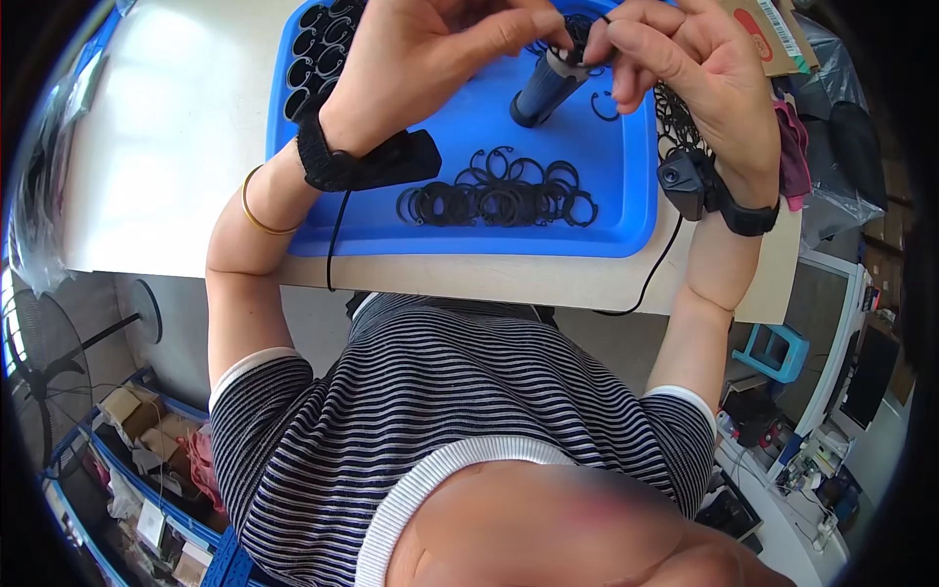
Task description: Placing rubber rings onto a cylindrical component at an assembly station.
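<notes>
A blue-grey cylindrical post (544,90) stands on the blue tray (372,240), its upper end between my two hands. My right hand (690,64) pinches a black snap ring (577,37) at the post's top with thumb and fingers. From the other side my left hand (445,49) meets it, thumb and forefinger pressed together; what lies between those fingertips is too small to make out. Several black snap rings (489,201) lie heaped along the tray's near side. One loose snap ring (599,112) rests right of the post.
Rows of black rings (303,70) fill the tray's far left corner. More black rings (673,122) lie beyond its right edge, near a cardboard box (768,34). Cables hang from both wrist-worn devices over the table's front edge (489,279). A fan (49,362) stands at left.
</notes>
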Motion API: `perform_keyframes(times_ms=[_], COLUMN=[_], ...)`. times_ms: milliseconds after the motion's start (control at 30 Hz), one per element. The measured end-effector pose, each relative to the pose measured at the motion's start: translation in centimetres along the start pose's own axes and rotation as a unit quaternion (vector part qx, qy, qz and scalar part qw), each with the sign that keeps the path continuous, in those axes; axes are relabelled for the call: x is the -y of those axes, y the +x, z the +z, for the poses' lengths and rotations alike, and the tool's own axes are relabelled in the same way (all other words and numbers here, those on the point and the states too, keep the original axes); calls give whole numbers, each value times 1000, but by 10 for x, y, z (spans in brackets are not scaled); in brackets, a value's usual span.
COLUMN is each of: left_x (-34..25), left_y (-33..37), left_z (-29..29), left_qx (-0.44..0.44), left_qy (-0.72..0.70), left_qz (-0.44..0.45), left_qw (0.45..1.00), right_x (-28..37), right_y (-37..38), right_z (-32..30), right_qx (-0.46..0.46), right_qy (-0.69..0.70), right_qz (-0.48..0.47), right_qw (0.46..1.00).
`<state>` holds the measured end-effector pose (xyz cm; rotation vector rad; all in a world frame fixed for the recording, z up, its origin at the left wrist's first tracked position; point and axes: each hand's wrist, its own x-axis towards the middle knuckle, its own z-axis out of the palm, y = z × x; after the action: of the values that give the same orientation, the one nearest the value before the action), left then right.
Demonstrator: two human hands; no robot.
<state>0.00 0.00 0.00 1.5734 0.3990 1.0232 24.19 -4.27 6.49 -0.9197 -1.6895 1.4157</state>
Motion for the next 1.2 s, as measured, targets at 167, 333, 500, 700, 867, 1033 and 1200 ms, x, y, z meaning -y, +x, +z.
perform_keyframes(times_ms=[167,333,500,700,867,1033,1200], left_x=[-1,-5,-13,-20,-15,-9,1], left_y=[3,0,8,-1,1,0,2], left_z=[-3,3,41,3,8,8,7], left_qx=[-64,-44,-227,46,13,16,20], left_qy=[-16,-11,214,329,296,348,352], left_qz=[24,6,136,199,174,160,162], left_qw=[998,999,940,922,939,924,922], right_x=[-7,-11,-11,-8,-13,-9,-1], right_y=[0,1,3,3,5,2,9], right_z=[-3,-5,-9,-13,-21,-26,-30], right_qx=[-30,-87,-74,-43,-57,-141,-82], right_qy=[-90,-26,-59,-76,-83,-200,-330], right_qz=[58,-5,30,47,21,7,93], right_qw=[994,996,995,995,995,970,936])
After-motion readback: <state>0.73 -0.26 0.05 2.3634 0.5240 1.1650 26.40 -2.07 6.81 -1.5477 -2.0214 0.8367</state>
